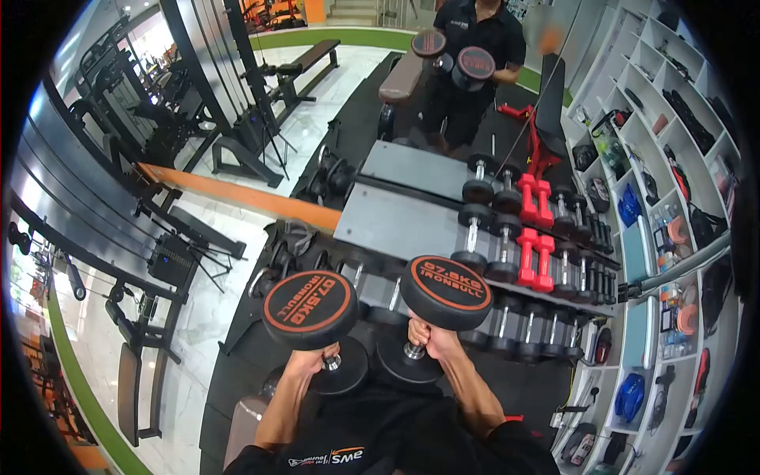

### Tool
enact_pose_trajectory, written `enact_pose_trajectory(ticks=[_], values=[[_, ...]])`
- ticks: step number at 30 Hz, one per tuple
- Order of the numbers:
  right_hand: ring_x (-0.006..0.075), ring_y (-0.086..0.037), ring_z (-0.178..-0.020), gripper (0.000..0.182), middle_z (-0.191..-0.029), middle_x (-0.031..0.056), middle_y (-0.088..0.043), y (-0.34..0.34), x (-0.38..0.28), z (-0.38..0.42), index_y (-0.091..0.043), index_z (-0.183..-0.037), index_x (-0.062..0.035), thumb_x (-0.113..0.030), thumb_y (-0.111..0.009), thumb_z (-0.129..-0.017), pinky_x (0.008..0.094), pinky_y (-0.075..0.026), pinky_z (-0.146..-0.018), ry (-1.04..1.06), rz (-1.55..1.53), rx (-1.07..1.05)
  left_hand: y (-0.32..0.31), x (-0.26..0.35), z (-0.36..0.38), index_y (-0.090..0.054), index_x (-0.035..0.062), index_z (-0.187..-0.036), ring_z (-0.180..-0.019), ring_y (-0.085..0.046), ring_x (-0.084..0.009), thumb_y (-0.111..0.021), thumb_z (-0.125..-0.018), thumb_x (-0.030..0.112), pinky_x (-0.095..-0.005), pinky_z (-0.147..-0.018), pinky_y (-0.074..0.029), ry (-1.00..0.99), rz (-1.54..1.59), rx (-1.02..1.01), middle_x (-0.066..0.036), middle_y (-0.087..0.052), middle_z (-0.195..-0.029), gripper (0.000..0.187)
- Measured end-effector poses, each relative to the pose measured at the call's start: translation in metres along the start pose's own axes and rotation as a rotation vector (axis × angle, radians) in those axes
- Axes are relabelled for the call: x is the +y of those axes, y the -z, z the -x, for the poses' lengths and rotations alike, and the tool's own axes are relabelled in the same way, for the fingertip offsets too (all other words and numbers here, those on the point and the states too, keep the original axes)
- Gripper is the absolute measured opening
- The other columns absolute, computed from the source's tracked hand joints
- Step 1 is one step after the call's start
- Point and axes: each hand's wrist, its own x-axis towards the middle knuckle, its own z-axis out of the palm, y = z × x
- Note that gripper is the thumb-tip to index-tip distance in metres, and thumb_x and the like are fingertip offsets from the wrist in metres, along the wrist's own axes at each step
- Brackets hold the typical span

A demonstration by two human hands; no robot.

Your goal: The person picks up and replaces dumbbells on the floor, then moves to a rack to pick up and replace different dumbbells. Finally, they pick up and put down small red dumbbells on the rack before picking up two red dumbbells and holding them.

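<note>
My left hand (309,360) is closed around the handle of a black dumbbell (310,307), whose orange-ringed end faces up and reads 07.5KG IRONBULL. A second dumbbell (446,291) of the same marking is gripped in my right hand (434,339). Both dumbbells stand roughly on end in front of my chest, side by side and a little apart. Their lower heads sit close to my black shirt (380,427). The upper heads partly hide my fingers.
Ahead stands a dumbbell rack (400,226) with black dumbbells and red dumbbells (536,260). Behind it, a mirror reflects a person (475,79) holding two dumbbells. White shelves (633,317) with small items line the right. Gym machines (87,190) and a bench (138,388) stand left.
</note>
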Motion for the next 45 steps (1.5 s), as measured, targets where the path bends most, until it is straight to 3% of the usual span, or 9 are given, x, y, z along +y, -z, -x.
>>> enact_pose_trajectory(ticks=[3, 8, 15, 20, 21, 23, 30, 35, 45], values=[[0.011, -0.034, -0.039, 0.05, -0.045, -0.0018, -0.033, 0.013, -0.032, -0.032, -0.035, -0.054, -0.0152, -0.021, -0.058, -0.098, 0.0275, -0.035, -0.044, 0.03, 0.088, -0.024, -0.013, 0.007, -0.024, -0.055, 0.0069, -0.077, -0.044, -0.04, -0.0121, -0.055, -0.096, 0.013, -0.0293, -0.049, -0.039, -0.056, -0.027, 0.056, -0.001, -0.043, -0.055, 0.02], [0.0107, -0.036, -0.04, 0.05, -0.047, -0.0018, -0.033, 0.027, -0.06, -0.06, -0.037, -0.055, -0.0131, -0.029, -0.046, -0.102, 0.0261, -0.035, -0.045, 0.091, 0.179, -0.008, 0.041, -0.034, -0.079, -0.061, 0.004, -0.092, -0.048, -0.048, -0.0145, -0.06, -0.095, 0.015, -0.0303, -0.05, -0.043, -0.231, 0.05, 0.11, -0.006, -0.055, -0.067, 0.011], [0.0107, -0.036, -0.04, 0.048, -0.047, -0.0014, -0.034, 0.044, -0.076, -0.119, -0.038, -0.056, -0.013, -0.026, -0.045, -0.101, 0.0263, -0.035, -0.045, 0.104, 0.178, 0.138, 0.059, -0.011, -0.148, -0.062, 0.0015, -0.098, -0.055, -0.056, -0.0162, -0.065, -0.092, 0.009, -0.0303, -0.05, -0.046, -0.263, 0.095, 0.031, -0.007, -0.061, -0.073, 0.01], [0.0115, -0.036, -0.041, 0.046, -0.048, -0.0004, -0.034, 0.058, -0.08, -0.167, -0.038, -0.055, -0.0118, -0.022, -0.047, -0.099, 0.0276, -0.034, -0.044, 0.098, 0.228, 0.283, 0.056, 0.016, -0.163, -0.063, 0.0014, -0.103, -0.058, -0.06, -0.0163, -0.066, -0.09, 0.004, -0.0279, -0.05, -0.05, -0.289, 0.049, 0.158, -0.01, -0.065, -0.08, 0.014], [0.0117, -0.036, -0.041, 0.047, -0.048, -0.0002, -0.034, 0.057, -0.084, -0.178, -0.038, -0.055, -0.0115, -0.022, -0.048, -0.099, 0.028, -0.034, -0.044, 0.091, 0.24, 0.321, 0.07, 0.018, -0.168, -0.06, 0.0075, -0.118, -0.089, -0.064, -0.0152, -0.064, -0.093, 0.007, -0.0259, -0.067, -0.054, -0.277, 0.102, -0.074, -0.007, -0.064, -0.109, 0.026], [0.0116, -0.035, -0.039, 0.047, -0.047, -0.0006, -0.035, 0.068, -0.082, -0.199, -0.037, -0.052, -0.0131, -0.017, -0.057, -0.095, 0.0283, -0.034, -0.043, 0.077, 0.185, 0.371, 0.133, -0.013, -0.186, -0.062, 0.0046, -0.112, -0.074, -0.064, -0.0162, -0.063, -0.091, 0.001, -0.0286, -0.059, -0.053, -0.279, -0.046, 0.081, -0.009, -0.066, -0.091, 0.021], [0.0115, -0.036, -0.038, 0.04, -0.048, -0.0017, -0.036, 0.085, -0.089, -0.248, -0.042, -0.058, -0.0132, -0.016, -0.07, -0.085, 0.03, -0.035, -0.041, 0.061, 0.171, 0.499, 0.101, 0.018, -0.203, -0.059, 0.0051, -0.099, -0.064, -0.057, -0.016, -0.061, -0.091, 0.002, -0.0297, -0.057, -0.049, -0.163, 0.031, 0.22, -0.008, -0.059, -0.077, 0.009], [0.0123, -0.037, -0.038, 0.035, -0.049, -0.0008, -0.036, 0.101, -0.098, -0.281, -0.043, -0.061, -0.0119, -0.013, -0.068, -0.085, 0.0304, -0.035, -0.04, -0.001, 0.183, 0.571, 0.095, 0.031, -0.202, -0.056, 0.006, -0.09, -0.06, -0.053, -0.0159, -0.06, -0.091, 0.005, -0.0299, -0.057, -0.047, -0.055, 0.055, 0.285, -0.006, -0.053, -0.071, 0.004], [0.0113, -0.036, -0.036, 0.029, -0.049, -0.0007, -0.039, 0.15, -0.106, -0.331, -0.046, -0.063, -0.0096, -0.01, -0.065, -0.084, 0.0311, -0.034, -0.037, -0.13, 0.186, 0.655, 0.088, 0.043, -0.219, -0.051, 0.0076, -0.073, -0.052, -0.043, -0.0156, -0.058, -0.092, 0.009, -0.0302, -0.056, -0.041, 0.073, 0.095, 0.309, -0.003, -0.042, -0.059, 0.021]])
